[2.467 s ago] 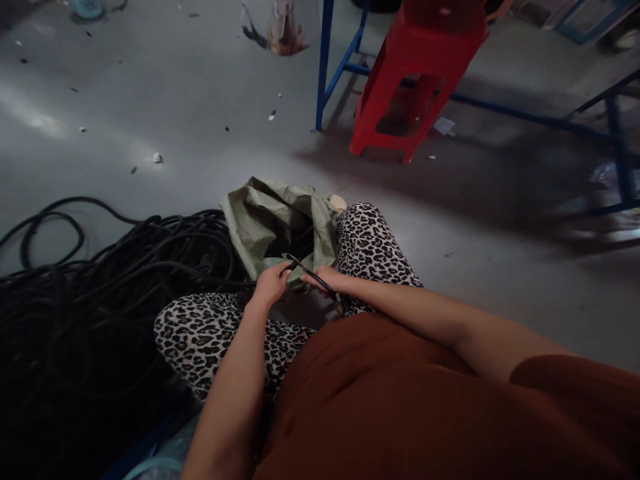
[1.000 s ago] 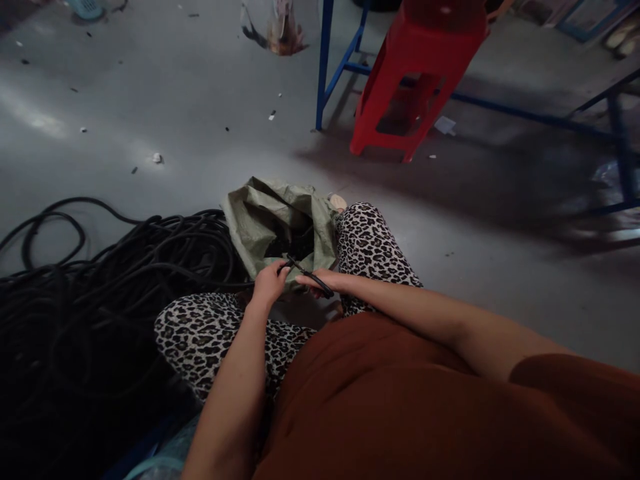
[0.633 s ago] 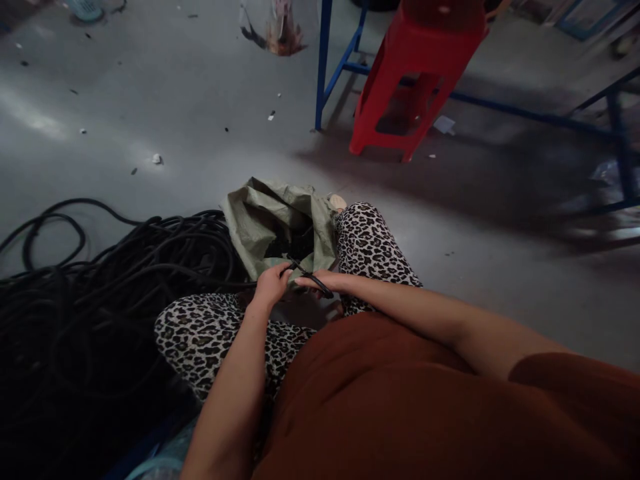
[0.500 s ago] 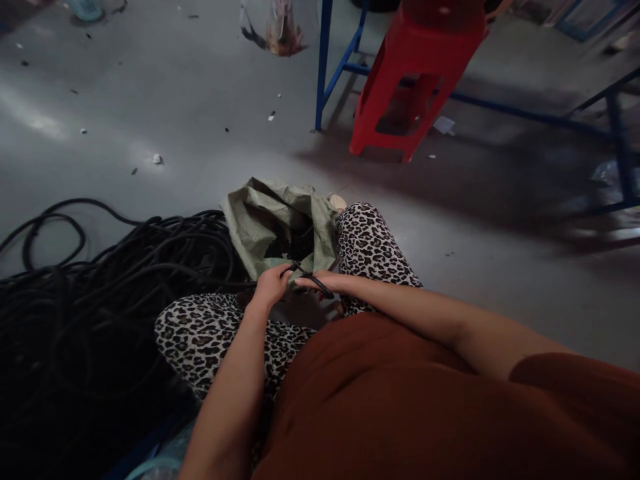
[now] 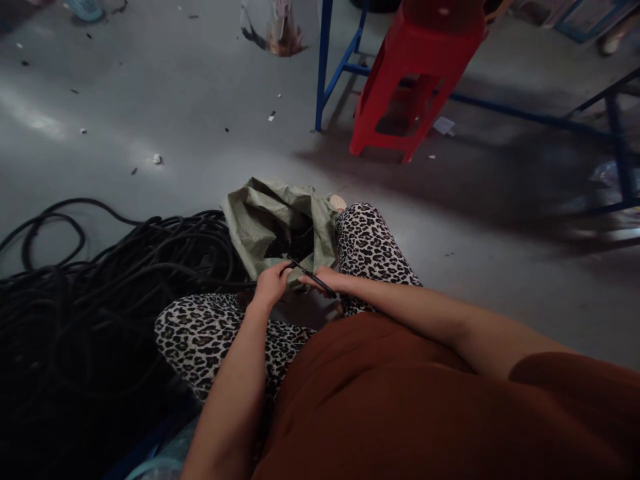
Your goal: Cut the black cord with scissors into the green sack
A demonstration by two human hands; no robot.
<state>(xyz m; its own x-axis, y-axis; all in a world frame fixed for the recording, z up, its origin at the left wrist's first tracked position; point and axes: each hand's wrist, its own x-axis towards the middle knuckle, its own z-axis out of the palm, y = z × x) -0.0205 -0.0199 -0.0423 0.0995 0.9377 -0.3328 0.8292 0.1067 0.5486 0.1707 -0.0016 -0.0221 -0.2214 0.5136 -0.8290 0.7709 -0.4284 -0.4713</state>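
My left hand (image 5: 271,283) pinches the end of a black rubber hose (image 5: 220,283) that runs in from the left. Close beside it, my right hand (image 5: 323,279) grips black-handled scissors (image 5: 316,279), their tips pointing up and left toward the hose end. Just beyond both hands, between my knees, stands an open grey-green woven sack (image 5: 250,223). Dark small pieces (image 5: 295,247) lie inside it. The fingers of both hands are partly hidden, and the fine detail at the blades is too small to make out.
A large tangled heap of black hose (image 5: 165,250) lies on the floor to my left. Ahead stands a red plastic stool (image 5: 370,113) by a blue metal frame (image 5: 323,73). A light blue basket (image 5: 86,8) is at the far left. Scraps (image 5: 157,159) dot the floor.
The scissors' handles have come closer together and the blades now show more clearly above the sack's near rim. Both hands have stayed nearly in place.
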